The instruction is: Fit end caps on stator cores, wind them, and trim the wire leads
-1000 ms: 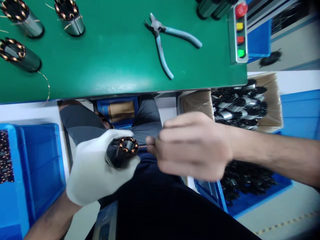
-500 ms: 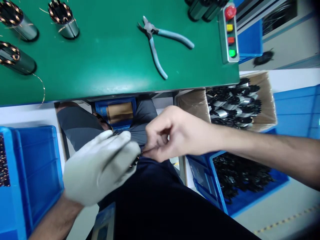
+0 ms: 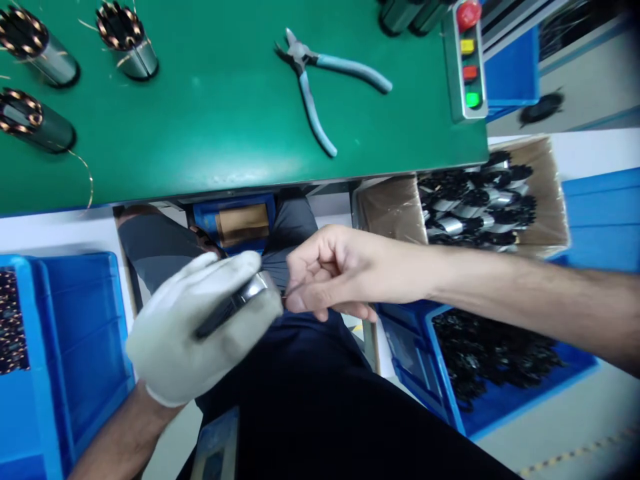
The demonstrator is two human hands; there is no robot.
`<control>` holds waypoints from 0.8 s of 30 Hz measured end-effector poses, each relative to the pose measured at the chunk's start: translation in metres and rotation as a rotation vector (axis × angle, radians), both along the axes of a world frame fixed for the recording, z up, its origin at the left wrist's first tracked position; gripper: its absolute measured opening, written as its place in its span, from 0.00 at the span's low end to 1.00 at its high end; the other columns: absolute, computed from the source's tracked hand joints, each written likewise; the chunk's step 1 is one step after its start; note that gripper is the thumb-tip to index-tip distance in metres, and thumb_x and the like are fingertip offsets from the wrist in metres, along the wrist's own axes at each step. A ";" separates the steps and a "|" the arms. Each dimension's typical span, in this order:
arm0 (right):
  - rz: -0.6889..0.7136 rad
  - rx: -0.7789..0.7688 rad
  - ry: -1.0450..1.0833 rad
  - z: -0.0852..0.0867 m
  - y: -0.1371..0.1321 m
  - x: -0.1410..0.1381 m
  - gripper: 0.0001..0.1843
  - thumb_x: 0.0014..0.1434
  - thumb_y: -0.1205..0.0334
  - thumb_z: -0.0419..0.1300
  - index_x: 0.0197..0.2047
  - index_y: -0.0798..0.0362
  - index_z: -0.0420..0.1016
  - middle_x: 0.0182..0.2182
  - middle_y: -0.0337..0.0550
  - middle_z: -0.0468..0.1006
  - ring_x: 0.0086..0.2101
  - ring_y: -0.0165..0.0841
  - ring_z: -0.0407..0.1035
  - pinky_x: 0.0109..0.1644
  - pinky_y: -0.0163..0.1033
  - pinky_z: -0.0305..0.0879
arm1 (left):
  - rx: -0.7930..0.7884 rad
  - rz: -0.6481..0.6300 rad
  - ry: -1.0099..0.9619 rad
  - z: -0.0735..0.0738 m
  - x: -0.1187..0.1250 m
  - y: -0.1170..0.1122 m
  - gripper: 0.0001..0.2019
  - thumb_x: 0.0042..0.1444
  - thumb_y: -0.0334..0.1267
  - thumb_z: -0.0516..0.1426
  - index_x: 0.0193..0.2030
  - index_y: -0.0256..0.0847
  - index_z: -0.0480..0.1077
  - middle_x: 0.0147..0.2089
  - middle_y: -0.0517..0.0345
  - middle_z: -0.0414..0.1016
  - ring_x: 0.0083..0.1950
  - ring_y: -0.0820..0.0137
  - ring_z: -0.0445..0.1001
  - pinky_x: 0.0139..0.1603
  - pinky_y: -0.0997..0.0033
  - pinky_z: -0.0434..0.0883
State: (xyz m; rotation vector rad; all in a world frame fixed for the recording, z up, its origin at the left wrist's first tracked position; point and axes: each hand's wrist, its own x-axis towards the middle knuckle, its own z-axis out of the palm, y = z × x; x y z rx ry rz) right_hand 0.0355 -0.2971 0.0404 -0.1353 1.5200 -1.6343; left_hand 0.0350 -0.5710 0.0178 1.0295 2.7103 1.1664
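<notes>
My left hand (image 3: 200, 333), in a white glove, is closed around a motor stator (image 3: 254, 287). Only a strip of its silver and black side shows between the thumb and fingers. Close to its right end, my bare right hand (image 3: 333, 273) pinches a thin copper wire (image 3: 284, 299) between thumb and index finger; most of the wire is hidden. Both hands are above my lap, in front of the bench edge. Blue-handled side cutters (image 3: 310, 73) lie spread on the green bench (image 3: 210, 133).
Several wound stators (image 3: 127, 43) stand at the bench's left, one trailing wire. A button box (image 3: 465, 67) sits at the right edge. Below are a carton (image 3: 390, 207) of stators, a blue bin (image 3: 520, 417) of black parts and left-hand blue bins (image 3: 90, 333).
My left hand has turned the stator, so its silver side now shows. The right hand's outer fingers have loosened while thumb and index finger keep pinching. The view has shifted slightly.
</notes>
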 end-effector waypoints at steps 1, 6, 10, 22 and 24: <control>-0.009 0.065 0.202 0.001 -0.002 0.002 0.17 0.73 0.53 0.70 0.34 0.52 0.78 0.24 0.33 0.77 0.19 0.24 0.64 0.22 0.33 0.57 | -0.029 0.028 0.087 0.001 0.002 0.002 0.14 0.63 0.38 0.73 0.54 0.55 0.82 0.54 0.63 0.91 0.53 0.57 0.92 0.66 0.52 0.86; 0.041 0.377 1.153 0.013 0.007 -0.002 0.15 0.78 0.67 0.63 0.36 0.50 0.81 0.27 0.35 0.78 0.24 0.26 0.64 0.27 0.39 0.52 | -0.015 0.195 -0.018 0.003 0.010 -0.002 0.18 0.63 0.38 0.71 0.58 0.50 0.76 0.52 0.61 0.88 0.50 0.64 0.89 0.54 0.66 0.83; -0.086 0.450 1.135 0.014 0.008 -0.031 0.12 0.76 0.58 0.71 0.38 0.49 0.82 0.31 0.40 0.85 0.29 0.31 0.77 0.34 0.38 0.68 | 0.101 0.440 0.045 0.001 -0.003 -0.031 0.14 0.66 0.33 0.70 0.53 0.49 0.74 0.51 0.62 0.83 0.52 0.69 0.86 0.54 0.72 0.79; -0.104 1.061 1.419 -0.008 -0.096 -0.194 0.16 0.77 0.64 0.60 0.64 0.54 0.80 0.77 0.65 0.72 0.70 0.62 0.67 0.67 0.67 0.75 | -0.188 0.594 0.543 -0.006 -0.108 -0.017 0.04 0.63 0.38 0.71 0.39 0.45 0.82 0.62 0.43 0.86 0.69 0.41 0.81 0.71 0.34 0.77; -0.145 1.067 1.399 -0.011 -0.092 -0.195 0.14 0.78 0.62 0.61 0.61 0.55 0.81 0.76 0.67 0.72 0.70 0.63 0.67 0.69 0.69 0.73 | -0.247 0.614 0.543 -0.011 -0.120 -0.014 0.03 0.63 0.38 0.71 0.39 0.44 0.82 0.67 0.42 0.84 0.73 0.36 0.78 0.76 0.26 0.71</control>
